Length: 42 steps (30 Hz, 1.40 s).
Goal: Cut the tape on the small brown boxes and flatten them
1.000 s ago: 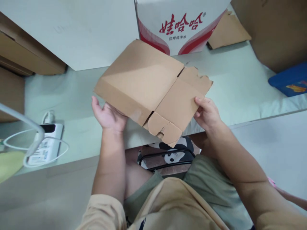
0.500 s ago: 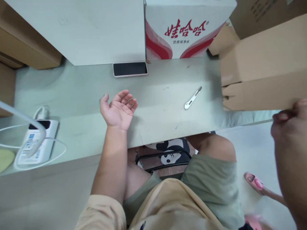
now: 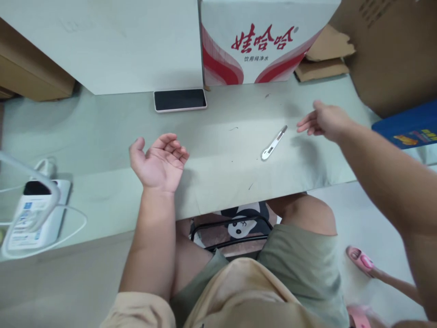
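Your right hand (image 3: 324,122), fingers loosely spread and empty, reaches near the untouched cutter (image 3: 273,143) on the counter (image 3: 221,150); your left hand (image 3: 157,161) rests palm-up, empty.

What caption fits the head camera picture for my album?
Right hand reaches toward a white cutter on the table; left hand rests palm-up, empty.
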Tool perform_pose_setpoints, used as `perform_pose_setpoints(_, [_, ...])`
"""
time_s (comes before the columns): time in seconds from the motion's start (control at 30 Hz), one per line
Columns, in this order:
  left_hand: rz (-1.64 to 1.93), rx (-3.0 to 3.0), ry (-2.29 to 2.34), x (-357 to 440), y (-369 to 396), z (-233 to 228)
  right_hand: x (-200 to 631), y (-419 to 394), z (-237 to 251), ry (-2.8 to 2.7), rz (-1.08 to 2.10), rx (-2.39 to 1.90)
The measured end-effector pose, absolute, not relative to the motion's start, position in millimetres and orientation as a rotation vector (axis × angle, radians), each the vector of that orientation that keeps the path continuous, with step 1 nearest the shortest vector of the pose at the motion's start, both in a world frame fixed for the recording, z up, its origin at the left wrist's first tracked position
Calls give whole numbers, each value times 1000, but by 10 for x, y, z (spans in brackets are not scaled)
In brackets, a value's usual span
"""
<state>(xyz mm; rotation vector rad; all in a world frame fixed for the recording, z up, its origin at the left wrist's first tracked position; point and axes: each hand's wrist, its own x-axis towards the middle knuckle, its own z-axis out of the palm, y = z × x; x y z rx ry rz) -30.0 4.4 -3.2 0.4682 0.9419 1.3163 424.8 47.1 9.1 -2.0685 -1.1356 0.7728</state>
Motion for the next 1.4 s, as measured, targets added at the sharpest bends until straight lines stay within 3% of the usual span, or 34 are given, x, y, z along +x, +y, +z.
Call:
perform_pose_setpoints(0.1, [1341, 352, 927, -298, 12, 74, 3716, 234, 141, -1056, 1148, -2213])
perform_pose_setpoints(0.27, [1381, 210, 876, -341, -68, 241, 2997, 183, 377, -1299, 1199, -2188])
perform_pose_setpoints(0.53, [1509, 112, 725, -743, -193, 335, 1596, 450, 535, -1876, 1136, -2013])
perform_pose_setpoints(0.7, [1551, 77, 673, -1011, -239, 352, 464, 797, 674, -2295, 851, -1656])
perform_pose_setpoints(0.83, [1592, 34, 656, -1155, -244, 349, -492, 1149, 912, -2320, 727, -1326])
perform_pose_setpoints(0.97, [1608, -10, 616, -1239, -240, 350, -1254, 1457, 1163, -2237, 849, -1333])
perform_pose_setpoints(1.17, [1641, -29, 608, -1311, -268, 352, -1599, 1535, 1199, -2152, 970, -1312])
perform_pose_setpoints(1.4, [1857, -22, 776, -1279, -254, 339, -1208, 1196, 1055, -2078, 1060, -1045])
